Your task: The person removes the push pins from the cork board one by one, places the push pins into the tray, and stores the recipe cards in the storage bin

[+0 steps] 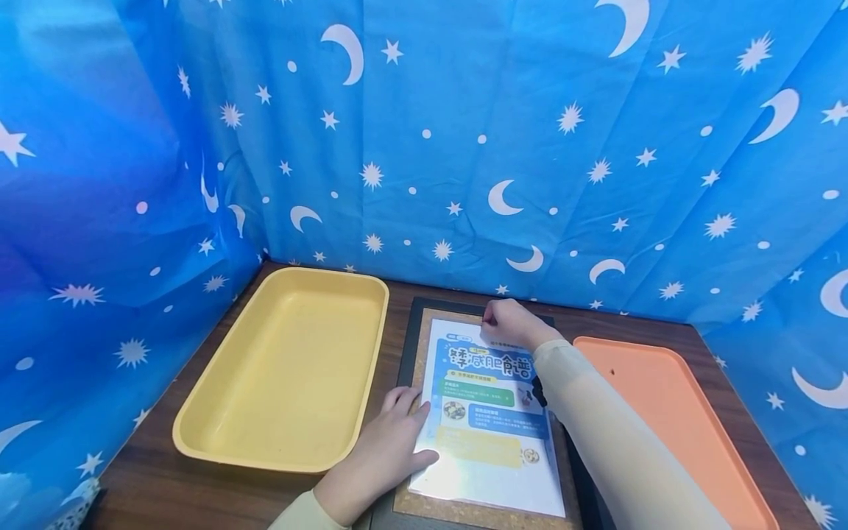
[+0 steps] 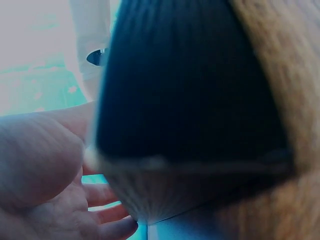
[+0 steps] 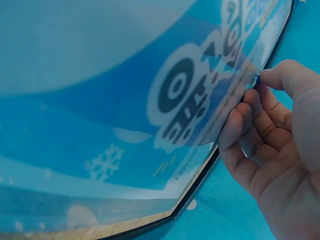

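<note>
A laminated sheet (image 1: 490,412) with printed coloured panels lies on a cork board (image 1: 430,504) in a black frame (image 1: 411,346). At the sheet's top edge my right hand (image 1: 513,324) pinches a small blue pushpin (image 3: 258,79) between thumb and forefinger, the other fingers curled beside the frame. Most of the pin is hidden by the fingertips. My left hand (image 1: 391,449) rests over the left side of the frame, thumb lying on the sheet and fingers loosely bent at its edge. In the left wrist view, a dark blurred shape covers much of the picture beside the hand.
Left of the board stands a deep yellow tray (image 1: 380,346); to its right is a shallow orange tray (image 1: 669,397) with a small dark speck (image 1: 612,372) in it. The wooden table (image 1: 152,497) ends at a blue star-patterned curtain (image 1: 424,147).
</note>
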Demonstrator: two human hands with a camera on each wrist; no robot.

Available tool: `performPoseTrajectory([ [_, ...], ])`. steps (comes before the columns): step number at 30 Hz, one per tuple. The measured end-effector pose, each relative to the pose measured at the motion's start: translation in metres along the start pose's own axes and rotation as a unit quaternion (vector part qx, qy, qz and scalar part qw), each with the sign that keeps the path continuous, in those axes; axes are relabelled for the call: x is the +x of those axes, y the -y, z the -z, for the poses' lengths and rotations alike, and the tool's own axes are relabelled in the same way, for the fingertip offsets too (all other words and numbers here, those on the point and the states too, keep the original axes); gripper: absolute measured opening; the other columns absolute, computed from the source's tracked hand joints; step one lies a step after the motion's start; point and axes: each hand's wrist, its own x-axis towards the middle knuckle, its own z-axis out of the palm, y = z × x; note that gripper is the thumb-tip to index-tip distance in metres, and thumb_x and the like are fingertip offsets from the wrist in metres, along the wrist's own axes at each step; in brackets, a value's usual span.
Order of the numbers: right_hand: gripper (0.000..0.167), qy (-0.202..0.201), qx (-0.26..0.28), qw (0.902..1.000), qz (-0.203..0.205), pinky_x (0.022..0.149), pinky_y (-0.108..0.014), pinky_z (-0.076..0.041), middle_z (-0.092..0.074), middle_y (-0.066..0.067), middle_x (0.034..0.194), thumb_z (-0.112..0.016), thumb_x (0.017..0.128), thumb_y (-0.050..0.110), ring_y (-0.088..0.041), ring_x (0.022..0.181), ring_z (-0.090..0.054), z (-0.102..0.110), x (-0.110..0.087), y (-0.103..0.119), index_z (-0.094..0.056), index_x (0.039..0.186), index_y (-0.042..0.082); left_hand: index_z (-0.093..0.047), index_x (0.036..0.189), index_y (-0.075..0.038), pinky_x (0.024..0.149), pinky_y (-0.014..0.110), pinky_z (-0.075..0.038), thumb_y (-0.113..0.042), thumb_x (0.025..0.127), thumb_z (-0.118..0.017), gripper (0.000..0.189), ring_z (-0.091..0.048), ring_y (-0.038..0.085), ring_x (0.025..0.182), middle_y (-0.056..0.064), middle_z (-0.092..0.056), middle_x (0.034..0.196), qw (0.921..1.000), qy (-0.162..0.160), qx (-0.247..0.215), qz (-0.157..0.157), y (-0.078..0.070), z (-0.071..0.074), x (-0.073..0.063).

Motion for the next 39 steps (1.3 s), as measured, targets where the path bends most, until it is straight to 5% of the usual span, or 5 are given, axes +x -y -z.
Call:
performPoseTrajectory([
  [10, 0.017, 0.003, 0.006, 0.9997, -0.025, 0.089, -0.040, -0.055, -0.070, -0.002, 0.096, -0.068, 0.099, 0.032, -0.021, 0.089, -0.065, 0.0003, 0.0011, 0.0008, -0.067, 0.104, 0.016, -0.062, 0.142, -0.002, 0.111, 0.050, -0.048, -0.048, 0.086, -0.079, 0.074, -0.037, 0.038, 0.146, 0.018, -0.047, 0.158, 1.0000, 0.003, -0.004, 0.004, 0.0009, -0.0021, 0.0010],
  [24, 0.010, -0.034, 0.030, 0.9989, -0.006, 0.080, -0.037, -0.055, -0.070, 0.000, 0.088, -0.070, 0.097, 0.027, -0.019, 0.081, -0.065, -0.0038, -0.0039, 0.0003, -0.069, 0.097, 0.017, -0.061, 0.142, -0.002, 0.111, 0.050, -0.048, -0.047, 0.087, -0.079, 0.074, -0.036, 0.038, 0.146, 0.019, -0.046, 0.158, 0.9999, 0.005, -0.008, 0.004, 0.0005, -0.0016, 0.0009],
  [39, 0.013, -0.031, 0.017, 0.9994, -0.001, 0.074, -0.033, -0.054, -0.070, -0.001, 0.086, -0.069, 0.095, 0.026, -0.017, 0.076, -0.065, -0.0045, -0.0009, -0.0001, -0.068, 0.098, 0.014, -0.062, 0.141, -0.002, 0.110, 0.050, -0.049, -0.046, 0.085, -0.080, 0.073, -0.037, 0.038, 0.145, 0.018, -0.047, 0.158, 1.0000, -0.001, -0.005, 0.001, -0.0006, 0.0001, -0.0007],
])
